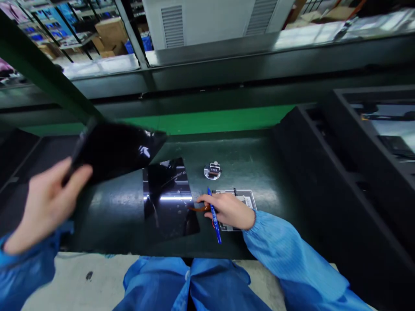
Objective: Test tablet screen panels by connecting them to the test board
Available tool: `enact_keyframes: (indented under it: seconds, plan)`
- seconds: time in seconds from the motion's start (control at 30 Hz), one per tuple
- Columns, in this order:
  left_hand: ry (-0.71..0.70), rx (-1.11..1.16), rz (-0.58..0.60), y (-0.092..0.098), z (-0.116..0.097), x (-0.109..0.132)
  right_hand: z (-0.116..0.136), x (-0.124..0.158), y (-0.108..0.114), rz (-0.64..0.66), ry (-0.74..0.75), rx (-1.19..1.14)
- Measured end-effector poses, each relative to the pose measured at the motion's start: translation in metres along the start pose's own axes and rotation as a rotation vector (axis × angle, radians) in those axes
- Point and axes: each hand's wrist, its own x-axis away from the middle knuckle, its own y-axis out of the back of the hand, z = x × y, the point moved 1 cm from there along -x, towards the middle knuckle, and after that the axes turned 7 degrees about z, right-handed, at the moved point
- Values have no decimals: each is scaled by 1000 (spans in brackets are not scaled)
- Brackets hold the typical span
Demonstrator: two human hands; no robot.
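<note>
My left hand (pixel 52 198) grips the near left corner of a glossy black sheet (pixel 113 151), raised and tilted above the bench and slightly blurred. Flat on the dark green bench lies a second glossy dark panel (pixel 168 203) with light specks and reflections on it. A blue pen (pixel 215 220) is held in my right hand (pixel 227 209), its fingers curled just right of that panel. At those fingertips is a thin orange-brown strip (pixel 201 208); whether it is pinched cannot be made out. Partly covered by the right hand is a flat printed item (pixel 249 201) with a dark border.
A small metal tally counter (pixel 213 170) on a round base stands beyond my right hand. Black foam trays (pixel 324 164) line the right side, and another dark tray (pixel 19 151) is at the left. A green post (pixel 48 73) slants across the upper left.
</note>
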Motion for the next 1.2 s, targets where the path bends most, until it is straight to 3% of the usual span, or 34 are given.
enact_keyframes:
  seconds: [0.03,0.1,0.13,0.23,0.4,0.47,0.53,0.6,0.67,0.8,0.87,0.93,1.0,1.13,1.2]
  plan:
    - [118,34,-103,3,-2,-32,-1,-1,1,0,-4,-66]
    - [208,28,-176,-2,-12,-96,-3,-3,2,0,2,-244]
    - [227,-136,-113,-12,-20,-126,-5,-4,2,-1,8,-330]
    - [201,-269,1,-60,-49,-195,-11,-7,5,5,28,-489]
    - [166,-340,207,-154,-82,-247,-20,-9,9,62,66,-672]
    - [134,-350,269,-173,-89,-255,-22,-9,9,88,80,-755]
    - [86,-362,325,-178,-93,-251,-23,-7,8,105,96,-837]
    - [15,-375,389,-175,-92,-227,-22,-5,9,105,112,-915]
    - [-81,-381,477,-170,-88,-177,-20,-2,13,89,130,-990]
    - [-362,-385,645,-165,-75,-13,-17,2,21,3,154,-1098]
    - [-460,-344,611,-165,-70,65,-17,2,24,-30,158,-1128]
    - [-480,-328,534,-166,-64,119,-17,1,25,-47,155,-1151]
    - [-483,-316,493,-163,-57,150,-19,0,24,-63,148,-1170]
    - [-499,-73,383,-146,-42,176,-20,0,24,-124,123,-1199]
    - [-299,262,182,-141,-36,183,-19,1,24,-155,107,-1208]
